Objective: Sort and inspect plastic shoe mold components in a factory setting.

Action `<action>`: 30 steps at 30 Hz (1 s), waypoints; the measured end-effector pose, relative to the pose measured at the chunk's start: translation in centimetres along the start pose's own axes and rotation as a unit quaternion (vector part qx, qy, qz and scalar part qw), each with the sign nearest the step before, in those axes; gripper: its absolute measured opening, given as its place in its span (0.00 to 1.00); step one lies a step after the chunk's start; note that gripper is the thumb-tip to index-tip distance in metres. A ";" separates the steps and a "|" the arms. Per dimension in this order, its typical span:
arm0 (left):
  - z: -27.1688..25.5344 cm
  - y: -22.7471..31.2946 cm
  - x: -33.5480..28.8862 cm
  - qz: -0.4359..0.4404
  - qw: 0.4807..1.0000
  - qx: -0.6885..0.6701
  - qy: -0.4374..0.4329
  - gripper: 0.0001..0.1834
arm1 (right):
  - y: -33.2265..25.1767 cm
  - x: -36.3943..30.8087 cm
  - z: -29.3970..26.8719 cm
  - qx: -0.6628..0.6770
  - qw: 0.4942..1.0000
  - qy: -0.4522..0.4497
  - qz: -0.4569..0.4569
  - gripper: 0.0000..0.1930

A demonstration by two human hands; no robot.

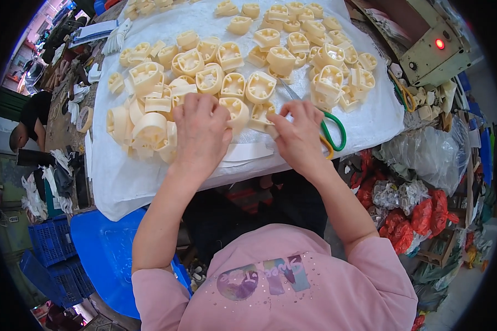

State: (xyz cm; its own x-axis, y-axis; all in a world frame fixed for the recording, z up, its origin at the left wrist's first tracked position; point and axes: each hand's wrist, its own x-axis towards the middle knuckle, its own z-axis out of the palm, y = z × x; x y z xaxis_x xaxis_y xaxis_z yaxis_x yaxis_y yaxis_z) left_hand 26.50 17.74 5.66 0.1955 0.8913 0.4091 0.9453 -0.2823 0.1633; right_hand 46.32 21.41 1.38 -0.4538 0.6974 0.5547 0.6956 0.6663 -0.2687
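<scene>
Many cream plastic parts, hollow and rounded with small inner posts, lie heaped on the white-covered table [384,118]. My left hand [201,129] is curled down at the pile's near edge, beside one cream part [236,114]; what its fingers grip is hidden. My right hand [301,132] is closed, thumb and fingertips pinched at the edge of another cream part [260,116]. Scissors [337,132] with green and yellow handles lie next to and partly under my right hand, blades pointing away. Between my wrists a white strip [247,153] rests at the table's front edge.
A machine box [436,55] with a lit red lamp stands at the far right. A second pair of scissors [406,96] lies near it. Below left is a blue plastic bin [107,259]. Red bags [419,218] crowd the lower right. Another person [30,127] bends at the far left.
</scene>
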 end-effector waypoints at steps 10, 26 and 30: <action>-1.8 -3.4 5.6 -0.063 0.993 -0.041 0.096 0.12 | 1.5 0.6 -0.8 0.066 0.992 -0.110 -0.015 0.08; -0.1 -3.6 9.6 -0.033 0.986 0.166 -0.001 0.11 | 1.6 5.0 0.3 0.010 0.998 0.036 -0.049 0.11; -1.6 -2.9 7.7 0.006 0.983 0.115 0.140 0.12 | 3.8 7.0 3.4 -0.080 0.993 0.058 -0.065 0.09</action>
State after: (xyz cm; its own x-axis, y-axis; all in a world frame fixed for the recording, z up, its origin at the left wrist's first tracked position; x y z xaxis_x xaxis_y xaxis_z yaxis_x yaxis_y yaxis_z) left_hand 24.84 24.87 9.82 0.1587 0.7461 0.6466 0.9836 -0.1767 -0.0376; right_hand 43.92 29.72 1.57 -0.4853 0.5667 0.6659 0.7188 0.6921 -0.0651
